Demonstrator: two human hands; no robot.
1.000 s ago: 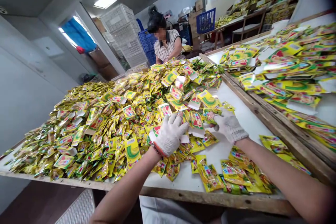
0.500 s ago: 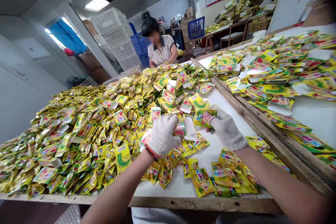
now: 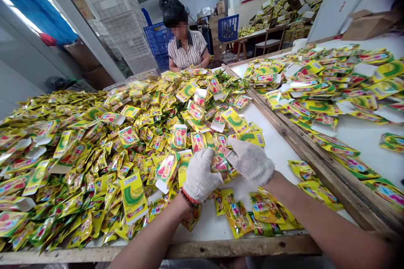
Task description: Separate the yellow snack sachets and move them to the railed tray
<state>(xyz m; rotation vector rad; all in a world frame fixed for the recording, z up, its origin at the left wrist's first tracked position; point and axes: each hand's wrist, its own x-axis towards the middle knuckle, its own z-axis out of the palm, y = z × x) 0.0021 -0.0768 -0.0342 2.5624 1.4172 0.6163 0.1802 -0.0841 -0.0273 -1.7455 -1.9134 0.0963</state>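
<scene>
Both my hands wear white knit gloves and meet above the near part of the table [image 3: 284,151]. My left hand [image 3: 200,175] is closed round a yellow and red packet [image 3: 220,162]. My right hand [image 3: 251,160] pinches the same packet from the right side. A huge heap of yellow, green and red packets [image 3: 94,143] covers the table to the left and beyond my hands. A small row of packets [image 3: 252,212] lies near the front edge, just under my right forearm.
A person in a striped shirt [image 3: 186,48] works at the far end of the table. A wooden rail [image 3: 303,143] divides off a second table with more packets [image 3: 331,88] on the right. White crates [image 3: 120,21], blue crates [image 3: 227,27] and cardboard boxes stand behind.
My two hands have come together: the right hand moved left to meet the left one on a packet. The view has dropped and shifted, so the heap looks nearer.
</scene>
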